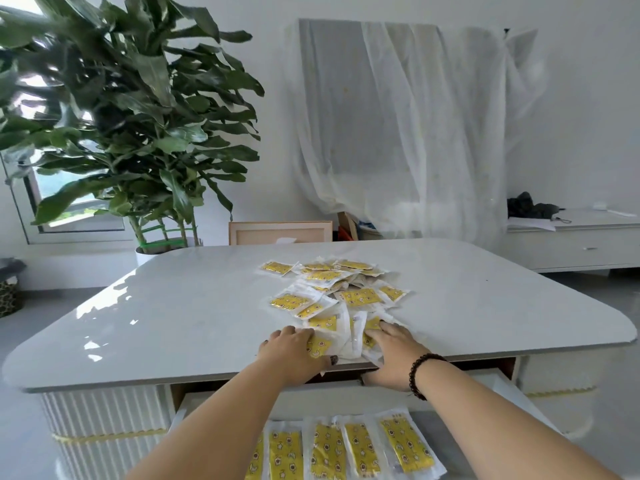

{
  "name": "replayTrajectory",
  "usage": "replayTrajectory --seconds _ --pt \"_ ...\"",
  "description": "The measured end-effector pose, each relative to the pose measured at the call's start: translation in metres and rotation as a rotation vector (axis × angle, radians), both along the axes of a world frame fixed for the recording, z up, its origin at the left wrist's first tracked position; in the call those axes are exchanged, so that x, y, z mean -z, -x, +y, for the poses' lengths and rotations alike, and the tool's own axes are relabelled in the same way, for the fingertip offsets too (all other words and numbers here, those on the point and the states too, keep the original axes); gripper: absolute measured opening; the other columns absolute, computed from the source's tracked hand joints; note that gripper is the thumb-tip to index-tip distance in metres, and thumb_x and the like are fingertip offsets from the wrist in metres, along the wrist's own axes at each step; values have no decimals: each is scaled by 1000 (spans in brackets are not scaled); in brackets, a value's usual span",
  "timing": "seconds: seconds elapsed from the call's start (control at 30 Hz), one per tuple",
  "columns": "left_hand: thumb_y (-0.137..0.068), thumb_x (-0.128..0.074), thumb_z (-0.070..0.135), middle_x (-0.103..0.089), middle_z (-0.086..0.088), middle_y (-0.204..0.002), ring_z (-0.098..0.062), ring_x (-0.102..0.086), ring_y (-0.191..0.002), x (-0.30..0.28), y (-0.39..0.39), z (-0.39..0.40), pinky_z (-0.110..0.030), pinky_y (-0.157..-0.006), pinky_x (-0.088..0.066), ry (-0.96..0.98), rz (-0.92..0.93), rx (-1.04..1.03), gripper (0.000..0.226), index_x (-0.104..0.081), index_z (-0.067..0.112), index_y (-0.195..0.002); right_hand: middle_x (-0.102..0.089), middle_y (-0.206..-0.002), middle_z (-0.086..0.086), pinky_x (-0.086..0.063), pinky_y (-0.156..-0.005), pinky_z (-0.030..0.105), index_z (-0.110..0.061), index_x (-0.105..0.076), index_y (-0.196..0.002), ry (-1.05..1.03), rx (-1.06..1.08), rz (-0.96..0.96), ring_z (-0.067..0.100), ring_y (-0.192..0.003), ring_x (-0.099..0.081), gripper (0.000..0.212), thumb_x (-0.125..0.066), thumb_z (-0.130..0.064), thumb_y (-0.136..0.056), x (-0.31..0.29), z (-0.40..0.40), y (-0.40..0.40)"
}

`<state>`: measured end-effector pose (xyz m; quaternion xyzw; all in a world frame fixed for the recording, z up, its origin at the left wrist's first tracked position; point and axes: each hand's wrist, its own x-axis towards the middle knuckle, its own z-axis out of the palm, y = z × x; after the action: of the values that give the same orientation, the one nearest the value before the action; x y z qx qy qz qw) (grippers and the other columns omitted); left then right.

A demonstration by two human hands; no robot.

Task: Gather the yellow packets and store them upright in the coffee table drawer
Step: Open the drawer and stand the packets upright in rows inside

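While both hands [343,351] press flat on yellow packets [332,299], the glossy white table [173,317] fronts a leafy plant [131,116]

Hands: two, left hand [294,344] and right hand [391,348], seen at 6 o'clock of the packet heap.
Yellow packets in the drawer [221,398]: five are counted, side by side [346,448].
Yellow packets on the table [138,323]: one loose heap [339,299]; an exact count cannot be made, since many overlap.
Potted plants: one [114,116], at 10 o'clock.
Bead bracelets: one [420,374], worn on the right wrist.
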<state>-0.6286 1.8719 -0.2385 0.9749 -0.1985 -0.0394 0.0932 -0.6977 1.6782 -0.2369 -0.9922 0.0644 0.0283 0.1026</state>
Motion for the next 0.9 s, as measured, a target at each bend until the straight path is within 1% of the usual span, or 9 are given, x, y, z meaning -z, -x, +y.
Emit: replayTrajectory --seconds 0.1,0.17,0.27,0.37,0.47,0.57,0.67,0.77,0.9 --pt "-84 -47 63 -44 -1 -141 -28 -39 -130 -7 10 5 -40 -102 -39 -88 -1 31 67 -39 31 -142 -31 -148 -2 -45 -98 39 -29 -34 -141 140 18 -7 22 -136 -25 59 -55 -23 -86 -4 3 12" --pt "-90 -45 50 -50 -1 -134 -27 -45 -125 -12 17 7 -38 -98 -43 -97 -39 60 51 -46 29 -136 -40 -141 -2 -48 -94 38 -28 -42 -136 153 53 -51 22 -132 -32 49 -48 -14 -89 -6 6 16" --pt "-96 -37 27 -56 -3 -125 -27 -54 -116 -18 27 9 -35 -88 -46 -100 -147 78 34 -52 21 -126 -54 -126 -1 -50 -83 33 -26 -53 -124 164 71 -159 22 -120 -46 45 -42 -2 -87 -10 12 21" --pt "-94 -38 12 -60 -6 -119 -30 -58 -109 -24 34 15 -33 -77 -45 -122 -246 32 34 -50 19 -125 -61 -117 1 -49 -78 31 -24 -57 -119 206 99 -248 22 -108 -56 52 -38 7 -82 -17 16 26" --pt "-90 -40 6 -63 -5 -110 -29 -61 -101 -30 39 24 -31 -70 -41 -27 -316 -31 36 -49 22 -121 -63 -112 2 -46 -71 29 -19 -56 -115 244 115 -322 23 -99 -60 44 -36 5 -84 -24 14 31" --pt "-88 -40 5 -60 -4 -100 -30 -60 -95 -41 42 37 -29 -66 -38 117 -384 -93 34 -56 23 -111 -65 -104 4 -39 -63 28 -18 -54 -111 223 175 -389 24 -90 -63 39 -37 5 -84 -32 10 38" --pt "-88 -43 -1 -64 0 -103 -26 -58 -97 -49 42 50 -31 -67 -43 398 -338 -112 42 -68 28 -106 -65 -99 6 -40 -62 27 -19 -53 -112 136 271 -439 25 -78 -57 33 -38 -2 -88 -40 6 43" --pt "-90 -50 -2 -67 1 -93 -23 -61 -85 -57 52 57 -30 -69 -49 748 -172 -179 34 -73 23 -94 -63 -92 8 -44 -63 28 -17 -55 -110 18 346 -516 28 -78 -58 25 -38 -13 -93 -48 5 49" --pt "-93 -49 -2 -65 -12 -86 -29 -67 -76 -67 73 59 -41 -80 -57 1115 135 -242 26 -66 11 -79 -62 -86 8 -46 -63 31 -13 -58 -102 -179 348 -644 29 -76 -56 22 -37 -15 -95 -59 15 62"
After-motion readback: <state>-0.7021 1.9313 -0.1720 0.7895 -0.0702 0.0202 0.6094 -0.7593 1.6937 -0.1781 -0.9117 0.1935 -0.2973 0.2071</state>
